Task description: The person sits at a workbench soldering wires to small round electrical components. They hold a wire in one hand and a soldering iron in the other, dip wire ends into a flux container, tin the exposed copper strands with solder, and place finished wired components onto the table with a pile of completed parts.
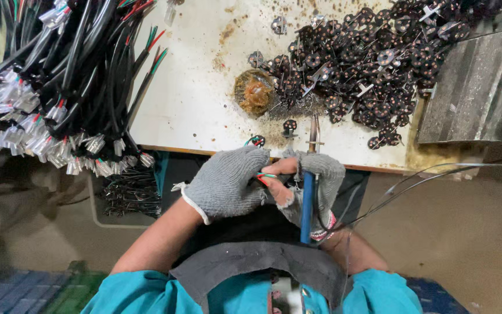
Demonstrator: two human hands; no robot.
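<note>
We see the left hand (225, 183) in a grey knit glove, grip clamped on thin red and green wire ends (265, 176). Right hand (315, 186) clamped on the blue-handled soldering iron (308, 200), axis pointing away toward the stained white counter (193, 87). Wires just left of the iron, touching the right fingers.

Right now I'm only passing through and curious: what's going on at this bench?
A person in grey knit gloves is working at the edge of a stained white table. The right hand grips a blue-handled soldering iron, tip pointing toward the table. The left hand pinches thin red and green wires beside it. A heap of small black round parts lies ahead, bundled black cables to the left.
</note>
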